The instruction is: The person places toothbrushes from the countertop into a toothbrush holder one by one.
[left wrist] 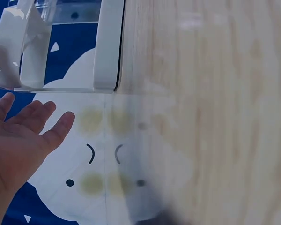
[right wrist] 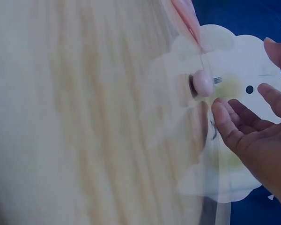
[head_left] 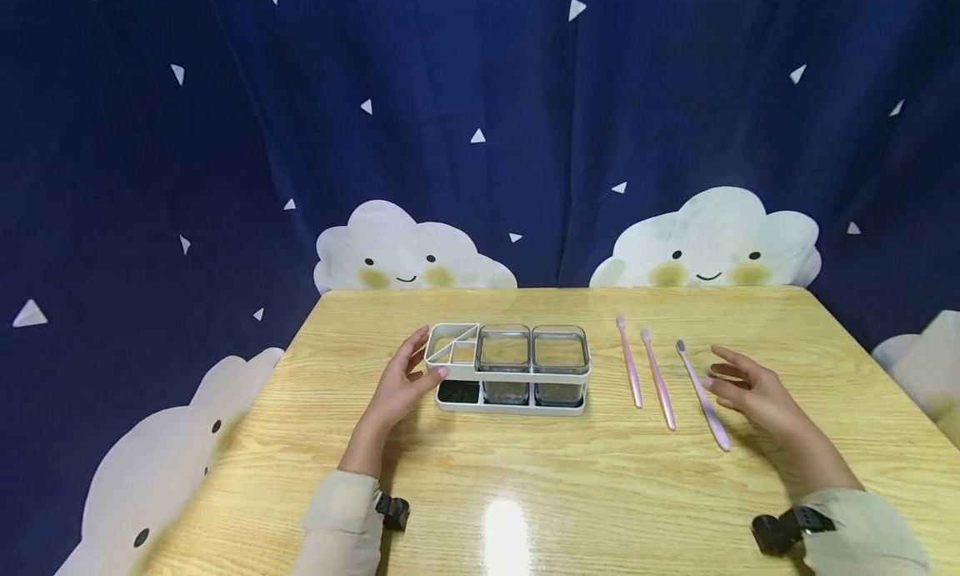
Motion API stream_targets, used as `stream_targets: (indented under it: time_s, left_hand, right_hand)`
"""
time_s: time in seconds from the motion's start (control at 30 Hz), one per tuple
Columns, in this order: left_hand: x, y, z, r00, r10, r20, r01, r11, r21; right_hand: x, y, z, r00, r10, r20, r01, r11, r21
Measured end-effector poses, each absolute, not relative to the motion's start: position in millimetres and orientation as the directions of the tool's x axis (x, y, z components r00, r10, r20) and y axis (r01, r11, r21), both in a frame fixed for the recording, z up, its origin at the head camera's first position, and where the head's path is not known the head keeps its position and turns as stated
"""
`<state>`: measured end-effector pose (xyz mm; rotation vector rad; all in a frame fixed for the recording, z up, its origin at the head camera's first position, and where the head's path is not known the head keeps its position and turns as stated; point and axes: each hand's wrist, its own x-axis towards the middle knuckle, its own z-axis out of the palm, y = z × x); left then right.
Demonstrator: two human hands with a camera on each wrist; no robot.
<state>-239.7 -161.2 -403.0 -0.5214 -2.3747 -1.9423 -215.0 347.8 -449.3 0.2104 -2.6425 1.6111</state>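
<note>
Between right hand (head_left: 759,393) and two pink toothbrushes (head_left: 660,384) on the counter (head_left: 450,476): purple toothbrush (head_left: 710,415), just left of that hand. Right beside left hand (head_left: 399,393): white rack (head_left: 517,377), clear cups (head_left: 560,348) inside. Both hands loose, holding nothing. Right wrist view: round handle end (right wrist: 203,83) seen straight on, near fingertips (right wrist: 220,112). Head view: whole long purple toothbrush, gray bristles (head_left: 680,345) pointing away, slanting left.

I get a bright head view; white glare (head_left: 506,526) marks the tabletop (head_left: 600,493) between left hand (head_left: 399,386) and right hand (head_left: 759,394), nearer the camera, with soft shadows just below both. My wrist views look dimmer, bluish, hazy.
</note>
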Motion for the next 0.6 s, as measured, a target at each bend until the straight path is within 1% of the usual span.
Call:
stream_targets:
  time_s: [0.13, 0.3, 0.5, 0.6]
  left_hand:
    - [-246.0, -159.9, -408.2, -0.931, 0.252, 0.263, 0.296, 0.101, 0.95]
    - [-256.8, -159.7, -422.1, -0.933, 0.234, 0.273, 0.292, 0.049, 0.955]
    - [-260.3, -157.8, -428.0, -0.94, 0.221, 0.26, 0.274, 0.032, 0.961]
    - [-260.3, -157.9, -428.2, -0.943, 0.218, 0.252, 0.267, 0.039, 0.963]
  right_hand:
    - [-218.8, 346.3, -451.5, -0.993, -0.076, 0.095, -0.119, 0.443, -0.888]
    - [-221.0, 348.0, -455.2, -0.994, -0.072, 0.076, -0.099, 0.4, -0.911]
    - [-224.2, 357.9, -460.0, -0.99, -0.13, 0.049, -0.092, 0.347, -0.933]
    - [-226.0, 363.9, -462.7, -0.99, -0.144, 0.003, -0.051, 0.325, -0.944]
